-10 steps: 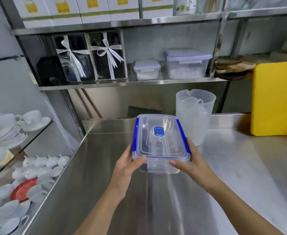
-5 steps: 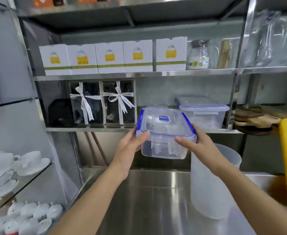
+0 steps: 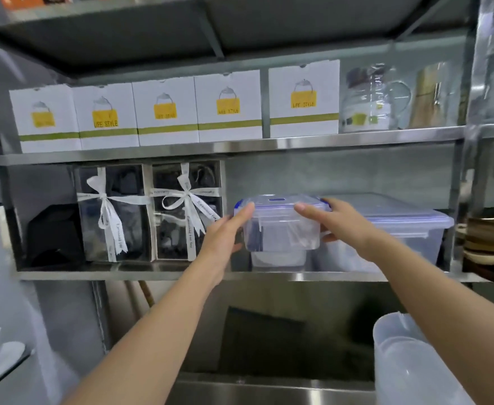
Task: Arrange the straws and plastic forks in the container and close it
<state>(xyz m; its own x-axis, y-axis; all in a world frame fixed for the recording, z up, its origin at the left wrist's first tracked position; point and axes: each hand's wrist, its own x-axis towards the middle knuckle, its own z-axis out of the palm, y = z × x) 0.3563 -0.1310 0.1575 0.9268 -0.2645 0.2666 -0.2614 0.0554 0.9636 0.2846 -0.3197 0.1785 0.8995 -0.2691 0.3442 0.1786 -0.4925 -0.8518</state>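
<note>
The clear plastic container (image 3: 282, 226), its lid shut with blue clips, is up at the lower shelf (image 3: 158, 275). It sits on top of a smaller clear box (image 3: 278, 258) there. My left hand (image 3: 225, 233) grips its left side and my right hand (image 3: 336, 223) grips its right side. Dark upright shapes show through its wall; I cannot tell straws from forks.
A large lidded clear bin (image 3: 392, 229) stands right of the container. Two ribboned gift boxes (image 3: 149, 211) stand to its left. White cartons (image 3: 167, 111) line the upper shelf. A translucent jug (image 3: 415, 363) stands on the steel counter (image 3: 269, 394) at lower right.
Both hands have lifted the closed container from above the counter up and forward onto the lower shelf, on the smaller box. My view has tilted up towards the shelves.
</note>
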